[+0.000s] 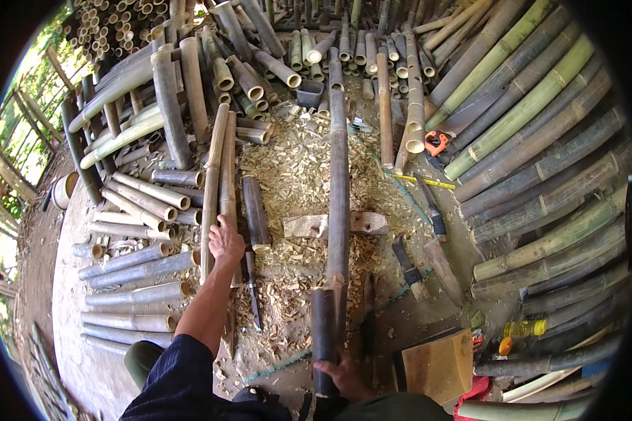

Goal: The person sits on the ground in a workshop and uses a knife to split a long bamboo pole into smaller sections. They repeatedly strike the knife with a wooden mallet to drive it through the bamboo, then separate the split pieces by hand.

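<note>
My right hand (345, 377) is closed round the lower part of a short dark bamboo tube (323, 330), low in the head view by my knees. That tube stands beside the near end of a long dark bamboo pole (338, 189), which runs away from me over a pale wood block (305, 226). Out to the left, my left hand (226, 240) is closed over a tan bamboo pole (229, 165). A second tan bamboo pole (213, 189) lies alongside it. Just right of that hand are a short bamboo piece (255, 210) and a narrow-bladed knife (253, 298).
Shavings (295, 161) cover the ground. Cut bamboo pieces (137, 298) lie in rows at left; long poles (541, 168) line the right. A hatchet-like blade (409, 266), an orange-handled saw (439, 142), a yellow tape measure (428, 181) and a yellow bottle (525, 328) lie rightward.
</note>
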The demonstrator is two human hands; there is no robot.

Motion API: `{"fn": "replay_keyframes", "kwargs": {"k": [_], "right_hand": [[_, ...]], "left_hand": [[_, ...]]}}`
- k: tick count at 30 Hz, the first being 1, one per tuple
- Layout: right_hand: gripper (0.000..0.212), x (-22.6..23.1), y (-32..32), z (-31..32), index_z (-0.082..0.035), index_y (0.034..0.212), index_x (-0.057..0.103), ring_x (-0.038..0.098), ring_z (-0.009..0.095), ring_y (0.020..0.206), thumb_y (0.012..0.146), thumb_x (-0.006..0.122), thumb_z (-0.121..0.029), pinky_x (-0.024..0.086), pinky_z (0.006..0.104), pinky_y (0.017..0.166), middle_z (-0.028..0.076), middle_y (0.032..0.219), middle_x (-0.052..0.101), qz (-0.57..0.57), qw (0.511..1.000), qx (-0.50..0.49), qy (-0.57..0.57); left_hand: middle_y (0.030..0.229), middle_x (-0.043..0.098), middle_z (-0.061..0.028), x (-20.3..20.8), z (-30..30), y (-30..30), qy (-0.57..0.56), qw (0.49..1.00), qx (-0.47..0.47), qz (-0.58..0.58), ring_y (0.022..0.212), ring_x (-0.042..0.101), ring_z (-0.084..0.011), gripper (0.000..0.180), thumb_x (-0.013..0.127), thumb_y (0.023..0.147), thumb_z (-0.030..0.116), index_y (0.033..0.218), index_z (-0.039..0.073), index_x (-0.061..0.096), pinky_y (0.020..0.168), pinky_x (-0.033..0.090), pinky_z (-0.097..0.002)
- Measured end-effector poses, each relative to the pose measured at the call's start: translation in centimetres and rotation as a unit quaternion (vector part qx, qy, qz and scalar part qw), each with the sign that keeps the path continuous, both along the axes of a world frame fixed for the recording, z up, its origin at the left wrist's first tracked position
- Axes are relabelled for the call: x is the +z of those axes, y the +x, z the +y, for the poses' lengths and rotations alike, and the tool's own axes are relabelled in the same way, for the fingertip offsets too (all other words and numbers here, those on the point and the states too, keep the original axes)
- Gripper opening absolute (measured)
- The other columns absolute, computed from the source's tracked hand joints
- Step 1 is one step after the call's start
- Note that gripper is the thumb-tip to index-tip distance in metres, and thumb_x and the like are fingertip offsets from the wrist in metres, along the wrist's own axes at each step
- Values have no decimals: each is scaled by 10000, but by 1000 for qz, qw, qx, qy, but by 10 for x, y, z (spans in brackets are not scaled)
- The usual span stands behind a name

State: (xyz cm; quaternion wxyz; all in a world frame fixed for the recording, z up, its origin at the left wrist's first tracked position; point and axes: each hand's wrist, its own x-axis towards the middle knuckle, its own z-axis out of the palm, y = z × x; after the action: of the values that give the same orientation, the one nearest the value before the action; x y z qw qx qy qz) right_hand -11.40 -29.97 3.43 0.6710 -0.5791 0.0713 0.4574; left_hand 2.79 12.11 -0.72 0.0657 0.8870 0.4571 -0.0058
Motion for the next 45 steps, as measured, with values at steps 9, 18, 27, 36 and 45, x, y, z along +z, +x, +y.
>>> {"fn": "replay_keyframes", "kwargs": {"k": [9,18,27,36,45], "right_hand": [[562,-13,-25,11,-22,1329,546,623,145,928,866,819,-187,521,337,833,66,1051,655,-41,999,21,13],[546,-13,-21,18,-19,1334,541,646,147,868,868,796,-146,538,326,777,57,980,666,-54,998,23,28],[472,-17,-24,23,-4,1261,558,662,150,829,872,783,-150,557,340,758,69,963,668,-34,999,6,36],[472,-10,-20,18,-17,1274,575,637,139,872,880,773,-187,535,326,802,43,985,650,-64,996,-52,21],[513,10,34,27,-10,1277,604,630,151,923,844,778,-221,513,326,841,45,1023,654,-191,981,-34,4]], "left_hand": [[1034,701,-186,-12,33,4,-25,988,67,-135,952,702,-346,531,724,788,276,1212,-12,586,873,573,-445],[950,690,-193,-13,55,-12,-497,810,147,-273,843,698,-306,577,885,701,223,1138,-40,614,711,583,-501],[985,723,-216,-30,58,-27,-269,917,30,-293,908,711,-367,647,919,648,201,1173,-58,645,805,571,-470],[1087,679,-173,26,-76,-49,-174,907,-50,-381,1046,663,-268,366,733,792,7,1151,5,658,925,569,-417],[1324,620,-232,58,-230,-133,-776,561,-18,-287,1233,603,-291,898,886,797,383,1437,-104,486,1054,495,-434]]}}
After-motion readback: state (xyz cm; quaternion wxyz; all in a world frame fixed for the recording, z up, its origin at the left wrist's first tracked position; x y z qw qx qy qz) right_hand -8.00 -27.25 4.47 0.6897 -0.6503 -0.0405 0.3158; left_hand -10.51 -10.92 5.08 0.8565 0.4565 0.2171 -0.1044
